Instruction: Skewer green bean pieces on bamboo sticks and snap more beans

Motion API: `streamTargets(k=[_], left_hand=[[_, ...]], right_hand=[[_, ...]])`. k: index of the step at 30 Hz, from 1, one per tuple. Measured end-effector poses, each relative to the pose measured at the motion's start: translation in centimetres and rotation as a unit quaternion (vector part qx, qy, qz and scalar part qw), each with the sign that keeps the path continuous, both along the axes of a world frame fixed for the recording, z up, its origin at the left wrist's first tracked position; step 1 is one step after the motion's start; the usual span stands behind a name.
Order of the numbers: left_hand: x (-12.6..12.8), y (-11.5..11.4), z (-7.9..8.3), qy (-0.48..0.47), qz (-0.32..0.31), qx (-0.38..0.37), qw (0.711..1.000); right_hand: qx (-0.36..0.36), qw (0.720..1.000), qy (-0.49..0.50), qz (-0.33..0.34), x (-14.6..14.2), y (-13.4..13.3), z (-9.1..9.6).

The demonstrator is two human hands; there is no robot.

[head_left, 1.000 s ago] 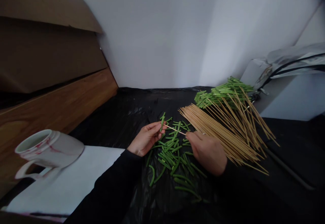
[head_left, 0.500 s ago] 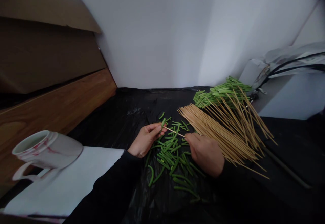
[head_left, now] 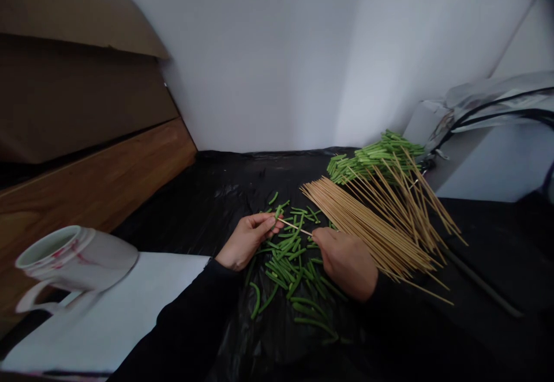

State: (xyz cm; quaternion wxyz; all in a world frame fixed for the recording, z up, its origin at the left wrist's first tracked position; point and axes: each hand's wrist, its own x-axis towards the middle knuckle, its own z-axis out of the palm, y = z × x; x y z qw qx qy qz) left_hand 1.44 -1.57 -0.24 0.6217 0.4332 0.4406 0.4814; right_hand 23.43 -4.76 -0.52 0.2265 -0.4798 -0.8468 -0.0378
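Observation:
Between the thumb and fingers of my left hand (head_left: 246, 239) is a short green vegetable piece (head_left: 278, 211), like a cut garlic scape or green bean. My right hand (head_left: 346, 259) is closed round a thin bamboo skewer (head_left: 296, 227), whose far end reaches the piece at my left fingertips. I cannot tell how deep its tip goes. Below and between the hands, loose green pieces (head_left: 283, 266) lie scattered. A pile of bare bamboo skewers (head_left: 367, 229) is just right of my right hand. Behind it, green pieces are stacked in rows (head_left: 381, 154), with skewers sticking out towards me.
Black plastic sheeting (head_left: 194, 209) covers the work surface. On the left, a white mug with red marks (head_left: 93, 258) rests on a white sheet (head_left: 164, 278). A cardboard box (head_left: 82, 93) stands behind it. A white wall (head_left: 259, 64) rises at the back; a plastic bag (head_left: 493, 96) is at right.
The whole view has shifted slightly left. Both hands keep their hold on the green piece and the skewer, with almost no movement between them.

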Motion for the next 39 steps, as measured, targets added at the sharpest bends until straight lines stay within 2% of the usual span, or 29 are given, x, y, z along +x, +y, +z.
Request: streamTargets(k=[10,22,39], left_hand=[[0.07,0.04,0.05,0.001,-0.011,-0.002,1.000],[0.04,0.14,0.30,-0.012,0.048,-0.031,0.998],[0.01,-0.13,0.36,-0.005,0.003,-0.024,1.000]], right_hand=[[0.026,0.999,0.024,0.005,0.04,0.11,0.19],[-0.012,0.999,0.048,0.022,-0.26,0.14,-0.11],[-0.022,0.998,0.050,0.020,-0.10,0.13,-0.20]])
